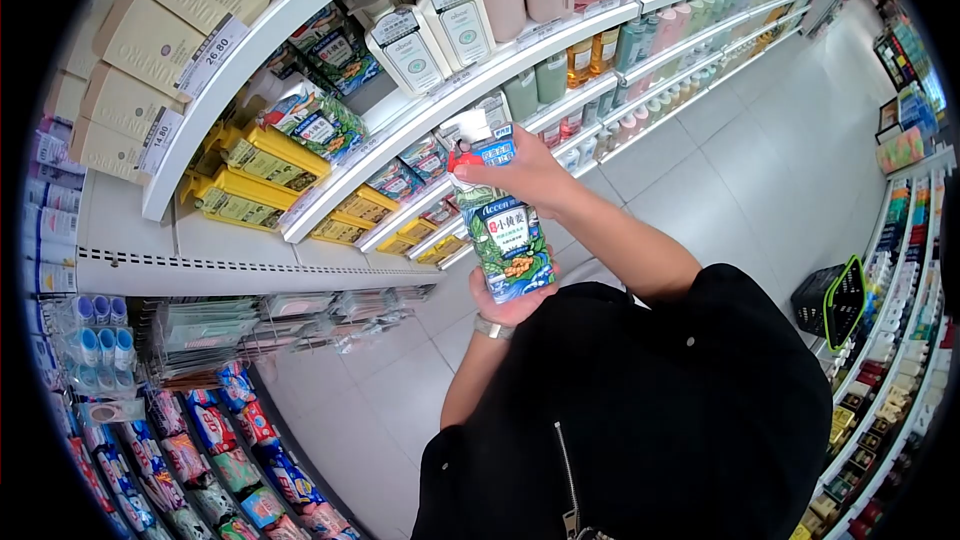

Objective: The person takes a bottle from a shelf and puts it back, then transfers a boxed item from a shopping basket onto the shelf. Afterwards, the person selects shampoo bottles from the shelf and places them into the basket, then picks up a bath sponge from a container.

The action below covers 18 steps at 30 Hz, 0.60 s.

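I hold a pump bottle (513, 247) tilted in front of my chest. Its blue-and-green label shows leaves and ginger roots, and a red piece and a small blue tag are at its top. My right hand (515, 175) is closed around the upper part, with the thumb across the front. Underneath, my left hand (512, 302), with a watch on the wrist, grips the base with its fingers partly hidden. Similar green-and-blue bottles (318, 123) stand on the shelf ahead, beside yellow bottles (245, 198) and white pump bottles (462, 20).
Curved white shelves (590, 20) with price tags run from upper left to upper right. Small packets hang on a hook rack (215, 325), above bagged goods (210, 420) at lower left. A black basket with a green rim (832, 302) stands near the right-hand shelving.
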Available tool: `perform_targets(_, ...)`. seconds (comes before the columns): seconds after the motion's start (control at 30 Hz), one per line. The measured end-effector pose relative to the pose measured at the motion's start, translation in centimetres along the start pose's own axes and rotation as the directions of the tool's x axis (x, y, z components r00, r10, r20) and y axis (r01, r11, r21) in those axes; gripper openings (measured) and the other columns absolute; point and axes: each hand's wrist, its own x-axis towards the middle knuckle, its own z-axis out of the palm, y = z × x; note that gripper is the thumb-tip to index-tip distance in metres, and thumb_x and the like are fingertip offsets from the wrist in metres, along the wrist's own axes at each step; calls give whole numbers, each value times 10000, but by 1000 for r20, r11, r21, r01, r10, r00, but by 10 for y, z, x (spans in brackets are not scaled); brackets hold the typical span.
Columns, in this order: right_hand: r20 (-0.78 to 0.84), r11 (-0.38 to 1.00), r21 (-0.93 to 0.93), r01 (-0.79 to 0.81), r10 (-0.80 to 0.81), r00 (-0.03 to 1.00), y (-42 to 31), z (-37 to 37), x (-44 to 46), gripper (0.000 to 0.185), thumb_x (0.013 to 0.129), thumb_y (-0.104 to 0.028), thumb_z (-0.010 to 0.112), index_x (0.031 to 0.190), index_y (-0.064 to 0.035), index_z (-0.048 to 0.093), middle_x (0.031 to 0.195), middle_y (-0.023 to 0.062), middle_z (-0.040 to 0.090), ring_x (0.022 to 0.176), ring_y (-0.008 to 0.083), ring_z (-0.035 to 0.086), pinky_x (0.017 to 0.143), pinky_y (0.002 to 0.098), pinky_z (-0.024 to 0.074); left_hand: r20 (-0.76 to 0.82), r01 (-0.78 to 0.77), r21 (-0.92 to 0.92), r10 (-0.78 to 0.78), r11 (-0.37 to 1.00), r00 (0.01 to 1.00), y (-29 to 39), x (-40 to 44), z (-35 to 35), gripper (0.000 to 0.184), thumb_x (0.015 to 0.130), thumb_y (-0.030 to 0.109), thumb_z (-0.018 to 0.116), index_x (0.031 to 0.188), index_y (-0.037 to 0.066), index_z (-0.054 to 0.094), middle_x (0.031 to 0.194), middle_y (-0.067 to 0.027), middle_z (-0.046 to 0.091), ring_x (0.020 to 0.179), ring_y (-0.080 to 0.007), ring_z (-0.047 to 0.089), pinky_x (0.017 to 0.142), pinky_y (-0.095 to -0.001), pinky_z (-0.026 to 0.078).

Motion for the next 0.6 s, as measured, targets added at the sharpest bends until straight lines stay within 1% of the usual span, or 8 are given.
perform_targets(0.03,-9,1000,-14,2,-2,1000,1,0,1,661,692,-224,864,1165,60,499,1041,131,639,929,164,640,790,300,542,-8,-4,5,4,1000,1000,0,-1,-1,999,691,617,695,1439,71,318,1344,-177,454,1157,-389,497,807,-435,428)
perform_targets(0.13,-30,999,22,-27,28,999,0,1,2,647,698,-233,861,1152,65,510,1039,139,641,918,172,646,770,305,550,-26,-4,-3,4,1000,1000,1,-1,-3,993,689,615,695,1434,70,328,1331,-178,468,1151,-390,499,808,-436,425)
perform_targets(0.23,16,991,98,-91,90,996,-11,3,-2,645,726,-152,836,1207,63,464,1068,135,632,948,163,635,819,323,541,-53,-4,8,4,1000,999,3,-3,-2,989,685,612,696,1429,68,338,1320,-184,478,1148,-390,500,806,-432,423)
perform_targets(0.33,16,977,163,-137,137,990,-6,3,1,615,733,-162,831,1188,67,487,1036,129,647,926,163,641,809,317,541,-56,-5,24,6,1000,998,3,-4,-3,992,679,613,700,1425,65,343,1316,-190,480,1145,-388,501,806,-431,422)
perform_targets(0.43,-2,982,133,-138,139,990,-14,7,-5,584,743,-164,823,1179,60,505,1005,123,657,908,162,645,796,311,542,-55,-1,35,3,999,998,2,-5,-6,1001,673,617,704,1423,62,342,1313,-191,479,1144,-385,502,809,-430,422)
perform_targets(0.53,4,987,140,-81,81,997,-7,8,-5,552,731,-220,841,1115,36,538,1008,133,658,853,161,661,724,311,560,-40,-3,31,4,1000,999,1,-6,-8,1008,668,623,706,1421,62,340,1310,-187,481,1146,-378,503,812,-427,422)
perform_targets(0.6,-1,993,87,-83,83,997,-1,7,-3,559,742,-210,832,1138,39,527,1037,130,653,877,158,657,741,312,557,-27,-5,23,6,1000,1000,0,-7,-7,1008,667,626,707,1419,63,341,1304,-186,484,1144,-373,505,811,-424,423)
